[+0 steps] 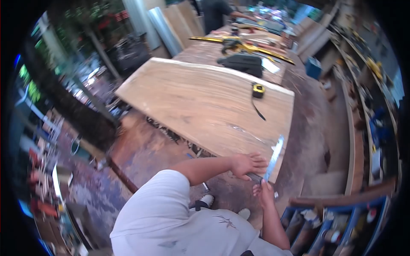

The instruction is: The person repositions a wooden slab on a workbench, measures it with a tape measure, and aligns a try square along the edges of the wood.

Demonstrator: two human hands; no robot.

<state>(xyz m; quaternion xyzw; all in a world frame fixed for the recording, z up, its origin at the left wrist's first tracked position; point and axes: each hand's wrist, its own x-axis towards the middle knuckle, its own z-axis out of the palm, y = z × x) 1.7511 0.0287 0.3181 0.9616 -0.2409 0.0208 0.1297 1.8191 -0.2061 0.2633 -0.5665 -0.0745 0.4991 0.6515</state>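
Observation:
A wooden slab point(192, 98) with a pale far edge lies across the bench. At its near right corner is a square point(275, 155), with a shiny metal blade on the wood and a dark stock at the slab's near edge. My left hand point(249, 165) lies flat on the slab with fingers spread, its thumb side by the stock. Just below, my right hand point(265, 193) is closed on the corner of the square where blade and stock meet. A yellow and black tape measure point(258, 90) sits farther back on the slab, a dark strap trailing from it.
Beyond the slab are a dark tool case point(241, 63) and a long yellow level point(273, 55). Another person point(215, 15) stands at the far end. A blue-edged compartment box point(333, 222) stands at lower right, shelving point(363, 106) along the right, and a post point(68, 98) on the left.

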